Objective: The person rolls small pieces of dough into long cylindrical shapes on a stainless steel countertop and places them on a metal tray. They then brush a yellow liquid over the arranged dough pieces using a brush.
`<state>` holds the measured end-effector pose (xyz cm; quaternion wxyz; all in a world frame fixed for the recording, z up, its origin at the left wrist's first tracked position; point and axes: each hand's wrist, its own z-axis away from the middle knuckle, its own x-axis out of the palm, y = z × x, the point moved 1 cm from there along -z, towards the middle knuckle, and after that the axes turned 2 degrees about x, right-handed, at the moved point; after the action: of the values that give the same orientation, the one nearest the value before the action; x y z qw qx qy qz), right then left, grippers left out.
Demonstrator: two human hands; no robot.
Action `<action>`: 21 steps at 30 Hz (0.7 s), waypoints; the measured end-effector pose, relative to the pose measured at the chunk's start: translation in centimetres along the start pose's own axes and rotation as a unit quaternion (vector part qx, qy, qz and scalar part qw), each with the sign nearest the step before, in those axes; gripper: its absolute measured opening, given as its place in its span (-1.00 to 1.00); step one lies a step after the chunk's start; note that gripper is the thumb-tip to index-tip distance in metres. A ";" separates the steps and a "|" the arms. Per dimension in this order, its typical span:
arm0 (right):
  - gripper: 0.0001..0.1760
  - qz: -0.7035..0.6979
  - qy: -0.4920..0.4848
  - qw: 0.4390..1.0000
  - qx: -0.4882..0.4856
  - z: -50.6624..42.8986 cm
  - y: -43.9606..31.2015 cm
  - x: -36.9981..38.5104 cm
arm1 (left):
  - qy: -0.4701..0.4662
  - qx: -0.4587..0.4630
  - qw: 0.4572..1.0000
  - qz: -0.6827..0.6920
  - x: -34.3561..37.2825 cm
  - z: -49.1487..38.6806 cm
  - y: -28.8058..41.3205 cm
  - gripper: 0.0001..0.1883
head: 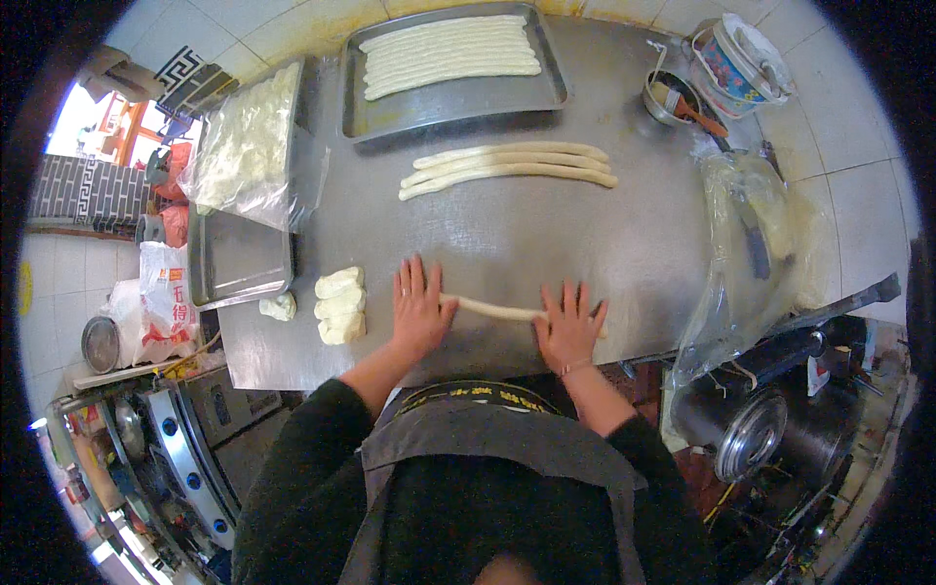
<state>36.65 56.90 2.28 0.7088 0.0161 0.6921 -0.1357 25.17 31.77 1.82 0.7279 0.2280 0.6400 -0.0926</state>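
A thin rope of pale dough point(497, 308) lies across the metal worktop point(482, 234) in front of me. My left hand point(423, 307) rests flat over its left end, fingers spread and pointing away from me. Over the right end lies my right hand point(572, 329), palm down with the fingers apart. Both ends of the rope are partly hidden under the hands. Left of my left hand sit several short dough pieces point(341, 306) side by side, with a smaller lump point(278, 306) beyond them. Three longer dough ropes point(510, 167) lie farther back, close together.
A metal tray point(453, 121) with several dough strips stands at the back. On the left, plastic film covers a dough-filled tray point(245, 146), above another tray point(245, 294). A pot point(662, 110) with a brush point(695, 113), a tub point(742, 66) and plastic sheeting point(713, 263) are right.
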 end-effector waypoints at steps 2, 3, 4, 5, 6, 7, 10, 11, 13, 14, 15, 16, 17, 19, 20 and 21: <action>-0.41 0.026 0.037 0.997 0.062 -7.0 0.9 0.5 | 0.128 -0.065 0.990 -0.001 -0.3 -6.0 0.2 -0.29; -0.40 0.025 0.067 0.994 0.085 -9.8 1.4 0.5 | 0.158 -0.036 0.987 -0.021 -0.3 -8.6 0.5 -0.29; -0.40 0.044 0.063 0.994 0.075 -11.5 1.7 0.5 | 0.221 0.006 0.974 -0.041 -0.4 -10.7 1.1 -0.30; -0.40 0.055 0.081 0.994 0.048 -12.3 1.6 0.4 | 0.123 0.088 0.988 0.036 0.2 -11.5 2.2 -0.29; -0.39 0.073 0.137 0.988 0.011 -12.3 1.4 0.1 | 0.095 0.185 0.970 0.127 0.3 -11.6 3.1 -0.29; -0.39 0.061 0.053 0.996 -0.037 -11.1 1.0 0.1 | -0.016 0.237 0.956 0.174 0.9 -10.5 4.3 -0.26; -0.42 -0.023 -0.092 0.990 -0.100 -2.6 -1.1 -0.3 | -0.084 0.352 0.930 0.069 1.7 -2.6 6.5 -0.26; -0.42 -0.034 -0.044 0.994 -0.092 -1.3 -1.4 -0.3 | -0.045 0.334 0.940 0.055 1.7 -1.3 6.9 -0.25; -0.42 -0.035 -0.081 0.995 -0.046 -0.3 -2.0 0.1 | -0.083 0.274 0.958 0.004 1.8 -0.2 7.7 -0.24; -0.41 0.001 -0.044 0.998 -0.045 -1.7 -1.7 0.3 | -0.051 0.266 0.963 0.016 1.6 -1.0 7.8 -0.23; -0.42 0.008 -0.004 0.999 -0.032 -3.5 -1.4 0.5 | -0.045 0.243 0.969 0.003 1.7 -3.0 8.2 -0.21; -0.42 0.019 0.033 0.999 -0.020 -6.0 -0.9 0.6 | -0.050 0.225 0.973 0.004 1.7 -5.8 8.4 -0.20; -0.42 0.026 0.033 0.999 0.028 -8.7 0.0 0.7 | -0.005 0.194 0.981 -0.009 1.5 -8.5 8.1 -0.19; -0.43 0.049 0.042 0.996 0.058 -11.2 1.5 0.4 | 0.096 0.145 0.985 -0.001 1.2 -11.6 7.3 -0.18; -0.44 0.059 0.048 0.996 0.043 -11.2 1.9 0.2 | 0.039 0.150 0.988 0.014 1.1 -11.5 6.8 -0.18; -0.44 0.079 0.097 0.992 0.014 -10.8 2.2 -0.2 | 0.026 0.167 0.985 0.032 0.8 -10.6 6.3 -0.19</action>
<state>26.56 61.37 1.69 0.6467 0.0938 0.7520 -0.0863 18.59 42.17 1.60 0.6654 0.3692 0.6265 -0.1688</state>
